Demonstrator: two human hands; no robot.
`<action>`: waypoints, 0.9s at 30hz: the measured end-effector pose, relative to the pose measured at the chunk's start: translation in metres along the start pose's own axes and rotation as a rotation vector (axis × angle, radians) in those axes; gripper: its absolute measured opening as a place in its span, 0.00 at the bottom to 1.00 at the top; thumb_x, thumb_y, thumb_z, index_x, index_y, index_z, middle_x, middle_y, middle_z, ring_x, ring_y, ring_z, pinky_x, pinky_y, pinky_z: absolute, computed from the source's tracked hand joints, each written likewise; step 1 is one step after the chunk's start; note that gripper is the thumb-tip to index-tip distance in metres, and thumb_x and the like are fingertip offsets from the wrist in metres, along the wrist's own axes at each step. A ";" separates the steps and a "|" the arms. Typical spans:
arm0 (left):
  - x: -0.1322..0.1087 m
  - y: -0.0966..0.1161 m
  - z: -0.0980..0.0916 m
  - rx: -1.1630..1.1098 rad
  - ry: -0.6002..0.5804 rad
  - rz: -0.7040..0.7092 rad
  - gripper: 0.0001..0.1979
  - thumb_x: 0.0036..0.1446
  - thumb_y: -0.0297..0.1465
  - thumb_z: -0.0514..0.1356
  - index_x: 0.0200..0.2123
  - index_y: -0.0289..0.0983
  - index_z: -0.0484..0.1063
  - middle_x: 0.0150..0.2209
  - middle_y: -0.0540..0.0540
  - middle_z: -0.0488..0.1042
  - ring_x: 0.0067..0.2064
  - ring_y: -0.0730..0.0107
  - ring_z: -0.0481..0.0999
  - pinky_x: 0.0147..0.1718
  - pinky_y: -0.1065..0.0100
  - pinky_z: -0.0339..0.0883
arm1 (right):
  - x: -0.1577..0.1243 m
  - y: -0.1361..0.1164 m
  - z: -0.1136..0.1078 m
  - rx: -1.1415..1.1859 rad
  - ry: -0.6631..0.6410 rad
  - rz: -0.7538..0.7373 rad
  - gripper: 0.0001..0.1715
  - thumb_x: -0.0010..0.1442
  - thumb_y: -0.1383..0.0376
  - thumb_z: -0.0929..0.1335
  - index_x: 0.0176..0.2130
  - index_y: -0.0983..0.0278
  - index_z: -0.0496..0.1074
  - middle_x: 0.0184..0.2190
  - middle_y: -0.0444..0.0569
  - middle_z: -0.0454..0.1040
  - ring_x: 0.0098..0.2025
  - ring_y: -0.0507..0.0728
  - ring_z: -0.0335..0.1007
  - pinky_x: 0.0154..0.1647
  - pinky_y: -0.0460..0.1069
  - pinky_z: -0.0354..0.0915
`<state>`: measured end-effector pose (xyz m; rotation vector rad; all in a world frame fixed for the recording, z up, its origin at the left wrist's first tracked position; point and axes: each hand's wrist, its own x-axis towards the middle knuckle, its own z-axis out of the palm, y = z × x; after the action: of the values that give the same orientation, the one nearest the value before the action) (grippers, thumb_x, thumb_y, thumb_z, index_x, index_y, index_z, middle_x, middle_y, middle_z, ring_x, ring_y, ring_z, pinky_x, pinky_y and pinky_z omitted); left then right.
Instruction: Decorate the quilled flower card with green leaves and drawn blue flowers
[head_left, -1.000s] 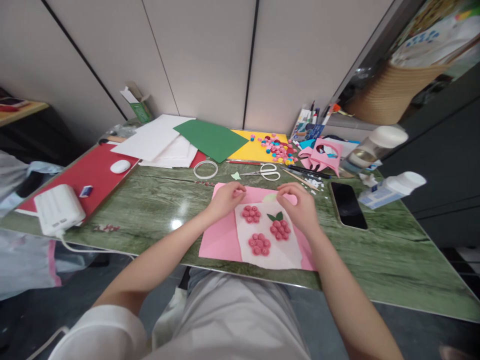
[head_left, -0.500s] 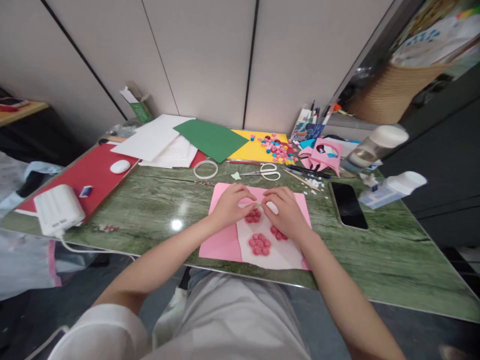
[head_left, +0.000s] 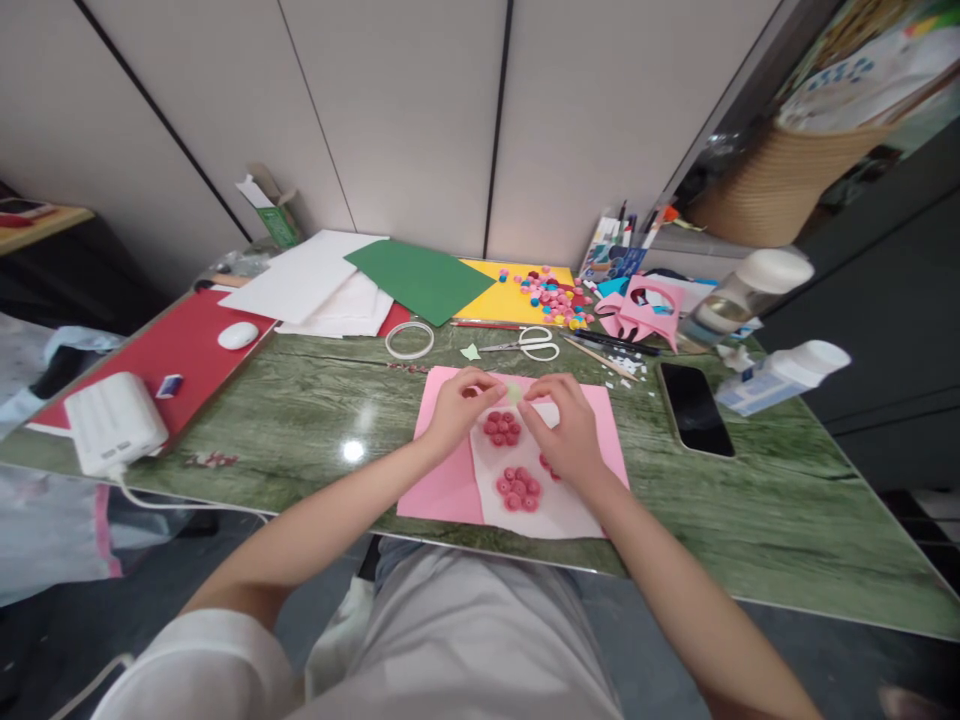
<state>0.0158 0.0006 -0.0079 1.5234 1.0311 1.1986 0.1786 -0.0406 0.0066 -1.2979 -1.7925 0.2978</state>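
Note:
A small pale green paper piece (head_left: 514, 393) is held between my two hands, over the top of a pink sheet (head_left: 435, 490) with a white paper shape (head_left: 562, 515) on it. My left hand (head_left: 466, 408) pinches its left side and my right hand (head_left: 564, 425) pinches its right side. Below the fingers lie two clusters of dark pink paper coils, an upper flower (head_left: 502, 428) and a lower flower (head_left: 518, 489). A third coil flower (head_left: 550, 466) is mostly hidden under my right hand.
Beyond the sheet lie white-handled scissors (head_left: 537, 344), another green scrap (head_left: 470, 352), a tape roll (head_left: 410, 340) and a wooden stick (head_left: 600, 357). Colourful paper coils (head_left: 555, 298) rest on yellow paper. A phone (head_left: 696, 408) and a white-capped bottle (head_left: 787, 378) are on the right.
My hands have moved slightly up and apart. The pale green piece shows more clearly between the fingertips, and the upper coil flower is more uncovered.

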 end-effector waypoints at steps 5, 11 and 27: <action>-0.005 -0.004 0.009 -0.325 0.028 -0.170 0.06 0.47 0.33 0.63 0.26 0.35 0.72 0.28 0.50 0.70 0.33 0.72 0.67 0.35 0.70 0.60 | -0.001 -0.002 0.010 0.039 -0.024 0.149 0.07 0.55 0.62 0.67 0.27 0.61 0.65 0.30 0.45 0.67 0.37 0.56 0.64 0.40 0.52 0.59; -0.007 -0.005 0.010 -0.502 0.038 -0.293 0.08 0.46 0.34 0.64 0.26 0.36 0.71 0.26 0.52 0.66 0.28 0.77 0.63 0.30 0.73 0.56 | 0.004 0.004 0.005 0.132 0.000 0.222 0.07 0.53 0.63 0.67 0.26 0.62 0.66 0.28 0.44 0.67 0.34 0.54 0.64 0.37 0.50 0.59; -0.006 -0.006 0.009 -0.595 0.005 -0.381 0.08 0.44 0.33 0.66 0.27 0.36 0.71 0.26 0.52 0.67 0.29 0.78 0.64 0.28 0.73 0.54 | 0.005 0.005 0.003 0.321 -0.049 0.255 0.05 0.54 0.64 0.66 0.27 0.62 0.68 0.29 0.44 0.69 0.34 0.54 0.64 0.36 0.49 0.59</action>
<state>0.0231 -0.0052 -0.0160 0.8194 0.8181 1.1024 0.1791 -0.0327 0.0040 -1.2921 -1.5407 0.7331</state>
